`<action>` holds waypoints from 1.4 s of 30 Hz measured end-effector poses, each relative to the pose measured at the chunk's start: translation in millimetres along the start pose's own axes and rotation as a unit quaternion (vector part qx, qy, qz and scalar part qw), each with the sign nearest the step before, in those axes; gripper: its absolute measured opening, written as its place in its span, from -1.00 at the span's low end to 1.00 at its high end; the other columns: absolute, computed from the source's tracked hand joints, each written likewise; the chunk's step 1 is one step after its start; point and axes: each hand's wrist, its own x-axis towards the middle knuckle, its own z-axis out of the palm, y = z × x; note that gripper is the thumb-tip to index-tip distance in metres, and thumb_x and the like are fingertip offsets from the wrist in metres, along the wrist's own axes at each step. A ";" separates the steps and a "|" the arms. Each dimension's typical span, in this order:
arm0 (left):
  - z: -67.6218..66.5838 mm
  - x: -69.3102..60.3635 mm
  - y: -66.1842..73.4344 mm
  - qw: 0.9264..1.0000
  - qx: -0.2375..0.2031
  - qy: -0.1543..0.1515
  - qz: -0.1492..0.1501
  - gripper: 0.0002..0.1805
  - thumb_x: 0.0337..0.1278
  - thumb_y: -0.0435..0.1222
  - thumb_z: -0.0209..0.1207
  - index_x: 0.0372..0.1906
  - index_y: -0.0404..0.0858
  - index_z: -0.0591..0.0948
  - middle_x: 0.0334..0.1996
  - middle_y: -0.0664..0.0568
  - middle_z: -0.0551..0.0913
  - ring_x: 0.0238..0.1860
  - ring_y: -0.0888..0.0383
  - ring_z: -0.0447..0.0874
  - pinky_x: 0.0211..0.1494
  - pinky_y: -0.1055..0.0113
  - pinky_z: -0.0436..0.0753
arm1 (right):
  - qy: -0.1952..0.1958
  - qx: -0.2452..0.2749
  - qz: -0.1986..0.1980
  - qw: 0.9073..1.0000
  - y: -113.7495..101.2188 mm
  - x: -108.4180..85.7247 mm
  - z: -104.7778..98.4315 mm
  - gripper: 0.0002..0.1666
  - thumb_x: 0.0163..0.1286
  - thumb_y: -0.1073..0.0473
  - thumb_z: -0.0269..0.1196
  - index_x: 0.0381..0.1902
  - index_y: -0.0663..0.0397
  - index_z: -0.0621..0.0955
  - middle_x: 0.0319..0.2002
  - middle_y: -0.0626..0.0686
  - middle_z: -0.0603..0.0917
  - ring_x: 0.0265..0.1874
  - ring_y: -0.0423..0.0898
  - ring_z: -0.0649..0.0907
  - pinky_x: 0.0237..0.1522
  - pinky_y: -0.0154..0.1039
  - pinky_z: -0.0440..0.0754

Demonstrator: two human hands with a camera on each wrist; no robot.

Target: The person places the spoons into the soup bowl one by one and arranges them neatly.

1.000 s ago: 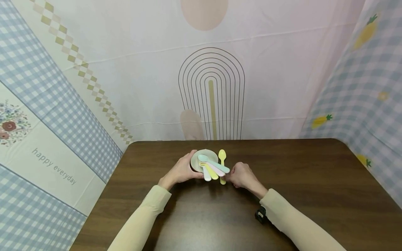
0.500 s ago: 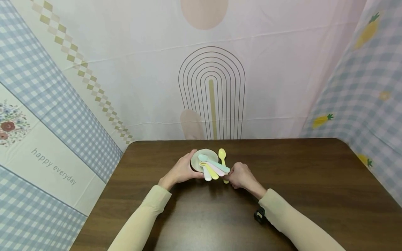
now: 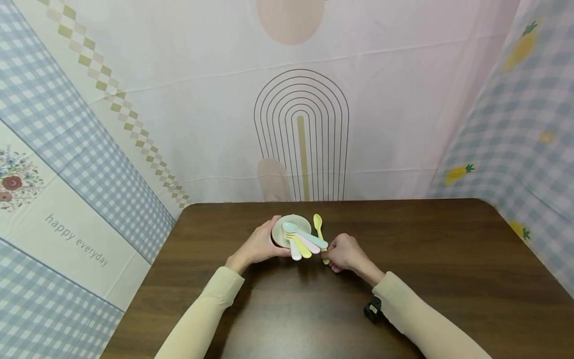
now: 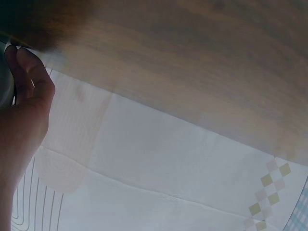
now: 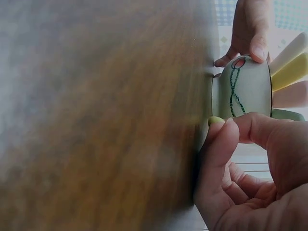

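Note:
My left hand [image 3: 260,243] grips the side of a small pale bowl [image 3: 279,234], fingers behind the rim and thumb in front. Several pastel spoons lie fanned in it: a mint spoon [image 3: 309,236], a pink one [image 3: 312,247], a yellow one and a white one, handles over the front rim. Just right of the bowl, my right hand [image 3: 345,253] pinches the handle of a separate yellow spoon [image 3: 318,222] low at the table. In the right wrist view, its handle end [image 5: 216,120] shows between thumb and fingertip, and the bowl [image 5: 257,86] bears a red and green design.
A dark wood table [image 3: 287,309] spreads around both hands. Behind its far edge hangs a white patterned cloth [image 3: 215,139], with blue checked cloth at left and right. A black device [image 3: 372,309] sits at the right cuff.
The handle end of the separate yellow spoon has shifted right, into my right fingers, so the spoon now slants. My left hand and the bowl stay in place.

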 end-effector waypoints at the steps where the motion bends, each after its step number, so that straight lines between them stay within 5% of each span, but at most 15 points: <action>1: 1.4 -0.1 -2.9 1.000 -0.001 0.001 0.003 0.27 -0.12 0.27 0.61 0.63 -0.28 0.35 0.44 -0.29 0.59 0.37 -0.19 0.63 0.40 -0.08 0.64 | -0.001 0.008 0.001 1.000 0.6 -0.6 -0.6 -0.65 0.39 0.27 0.48 -0.61 0.17 0.68 -0.70 0.00 0.63 -0.75 -0.23 0.59 -0.61 -0.35 0.66; 5: 8.8 3.2 -16.3 1.000 0.018 0.007 0.012 0.28 -0.09 0.30 0.59 0.65 -0.26 0.33 0.46 -0.26 0.58 0.37 -0.13 0.64 0.37 0.04 0.65 | -0.009 0.029 0.002 1.000 3.6 -1.7 -3.0 -0.72 0.41 0.29 0.46 -0.54 0.20 0.71 -0.68 0.02 0.66 -0.75 -0.24 0.62 -0.60 -0.35 0.68; 16: -2.9 -2.1 6.6 1.000 -0.007 -0.005 -0.013 0.29 -0.16 0.24 0.63 0.65 -0.28 0.33 0.46 -0.31 0.57 0.41 -0.25 0.59 0.43 -0.18 0.60 | -0.023 0.063 0.005 0.998 8.8 -1.4 -4.5 -0.79 0.42 0.35 0.39 -0.46 0.27 0.74 -0.65 0.03 0.70 -0.73 -0.25 0.65 -0.58 -0.33 0.72; 28: 11.9 7.4 -20.7 1.000 0.030 0.003 -0.005 0.32 -0.21 0.30 0.64 0.66 -0.15 0.32 0.44 -0.16 0.61 0.37 -0.10 0.64 0.36 -0.01 0.64 | -0.037 0.079 -0.009 0.996 10.3 -4.2 -6.0 -0.80 0.43 0.36 0.36 -0.44 0.30 0.73 -0.67 0.00 0.68 -0.72 -0.26 0.64 -0.58 -0.36 0.71; 39: 10.5 5.8 -16.9 1.000 0.024 0.000 -0.019 0.32 -0.25 0.31 0.65 0.65 -0.12 0.34 0.43 -0.11 0.63 0.38 -0.08 0.64 0.37 -0.04 0.63 | -0.040 0.085 -0.025 0.995 12.4 -7.2 -8.4 -0.86 0.42 0.37 0.34 -0.38 0.30 0.73 -0.60 0.00 0.69 -0.68 -0.26 0.63 -0.57 -0.39 0.69; 42: 3.6 2.2 -2.8 1.000 0.009 -0.004 -0.028 0.27 -0.20 0.23 0.66 0.64 -0.17 0.35 0.43 -0.17 0.62 0.38 -0.13 0.64 0.40 -0.09 0.63 | -0.037 0.085 -0.031 0.995 12.3 -8.6 -11.1 -0.86 0.42 0.36 0.34 -0.39 0.28 0.73 -0.58 0.01 0.71 -0.67 -0.26 0.63 -0.56 -0.38 0.69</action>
